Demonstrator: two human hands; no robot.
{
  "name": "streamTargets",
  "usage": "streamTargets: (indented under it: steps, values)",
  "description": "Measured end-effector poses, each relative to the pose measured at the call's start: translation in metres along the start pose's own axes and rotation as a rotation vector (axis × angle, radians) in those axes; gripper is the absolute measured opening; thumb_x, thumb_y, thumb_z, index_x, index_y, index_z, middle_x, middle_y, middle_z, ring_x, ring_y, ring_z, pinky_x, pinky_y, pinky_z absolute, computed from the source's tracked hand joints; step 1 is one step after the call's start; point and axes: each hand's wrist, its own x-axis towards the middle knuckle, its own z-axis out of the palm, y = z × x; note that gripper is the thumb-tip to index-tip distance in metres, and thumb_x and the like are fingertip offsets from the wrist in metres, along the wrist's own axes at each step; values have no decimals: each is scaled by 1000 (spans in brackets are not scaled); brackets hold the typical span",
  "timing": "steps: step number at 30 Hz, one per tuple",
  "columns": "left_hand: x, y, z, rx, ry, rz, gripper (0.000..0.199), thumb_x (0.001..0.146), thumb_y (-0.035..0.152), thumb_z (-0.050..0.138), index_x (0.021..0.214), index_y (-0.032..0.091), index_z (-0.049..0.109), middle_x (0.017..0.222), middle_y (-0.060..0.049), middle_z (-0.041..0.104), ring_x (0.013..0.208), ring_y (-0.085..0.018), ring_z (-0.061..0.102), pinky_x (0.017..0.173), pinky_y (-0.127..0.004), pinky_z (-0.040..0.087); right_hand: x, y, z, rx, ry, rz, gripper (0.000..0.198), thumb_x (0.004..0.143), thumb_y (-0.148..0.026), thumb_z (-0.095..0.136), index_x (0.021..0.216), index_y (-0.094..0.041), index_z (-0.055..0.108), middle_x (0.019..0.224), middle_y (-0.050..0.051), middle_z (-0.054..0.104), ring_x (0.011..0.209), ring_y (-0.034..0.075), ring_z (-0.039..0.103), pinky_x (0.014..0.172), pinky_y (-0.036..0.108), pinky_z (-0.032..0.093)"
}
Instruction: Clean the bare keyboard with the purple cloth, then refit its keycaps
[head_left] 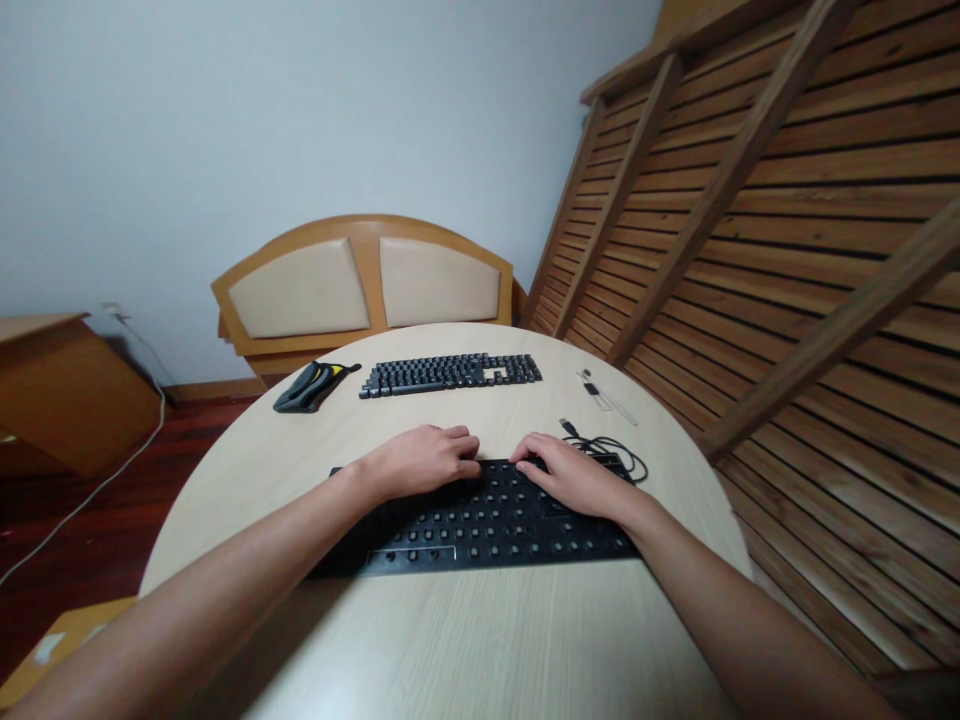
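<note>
While we look down at our hands, the black keyboard (pixel 495 535) lies flat on the round table (pixel 510 640), between its left and right edges, rows of small posts showing. Our left hand (pixel 427 462) bends over the keyboard's far edge; our right hand (pixel 574 478) rests farther right along it, fingers curled. We cannot tell whether either one truly grips it. A coiled cable (pixel 636 462) lies just past our right hand. Near the table's far edge we see keys (pixel 431 375) in rows, with a dark bundle (pixel 307 388) toward the left edge and small thin items (pixel 592 389) toward the right.
</note>
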Motion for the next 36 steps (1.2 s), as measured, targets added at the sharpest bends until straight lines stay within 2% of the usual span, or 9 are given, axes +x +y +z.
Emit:
streamTargets:
  steps: [3,10,14,18,21,24,27,31,36]
  values:
    - [0,-2,-1,40,15,-46,10,96,21,58,96,19,68,95,-7,63,90,-21,58,64,-28,47,0,1,1,-2,3,-10,9,94,-22,53,95,-21,62,99,5,67,98,21,61,88,35,46]
    - [-6,-1,-2,-21,34,-53,12,97,23,58,105,24,67,101,-5,62,95,-21,56,75,-31,49,1,1,1,-6,-8,-9,10,94,-21,52,96,-20,62,99,6,67,97,21,61,88,34,46]
    - [-17,0,-4,-9,73,-175,16,97,18,55,107,22,67,103,-7,60,99,-22,55,76,-30,48,5,-1,-5,-35,-35,-2,12,93,-22,54,93,-19,65,98,6,69,94,21,63,86,34,47]
    - [-31,3,2,-117,131,-242,22,98,17,49,110,22,66,107,-7,59,100,-21,55,74,-27,49,17,-9,-15,-90,-143,79,12,88,-20,58,88,-19,69,95,7,73,89,22,66,80,34,49]
    - [-40,2,16,-257,191,-280,24,101,18,43,109,22,65,109,-6,59,100,-20,56,81,-29,50,24,-18,-18,-123,-196,141,11,83,-16,60,84,-19,70,92,8,75,84,22,67,75,32,49]
    - [-47,-4,28,-375,302,-330,26,100,16,41,110,21,64,109,-6,61,101,-19,57,88,-34,51,24,-22,-12,-130,-142,161,11,82,-16,59,82,-19,70,91,7,75,84,22,68,75,31,49]
    - [-51,-8,34,-468,398,-351,28,98,12,41,110,20,64,109,-6,63,103,-19,58,91,-36,51,16,-17,-3,-89,-45,110,13,84,-16,56,86,-19,69,93,6,74,88,21,67,80,32,48]
    - [-50,-4,33,-531,390,-319,27,98,10,42,111,21,63,112,-5,64,105,-18,58,93,-36,51,9,-8,4,-39,3,36,13,90,-21,55,93,-20,67,96,6,72,91,21,65,83,34,47]
    - [-43,7,28,-470,342,-244,24,100,12,42,111,20,62,111,-6,63,106,-19,58,93,-37,51,9,-7,4,-14,-12,28,11,91,-22,56,93,-20,66,96,6,71,92,21,65,83,34,47]
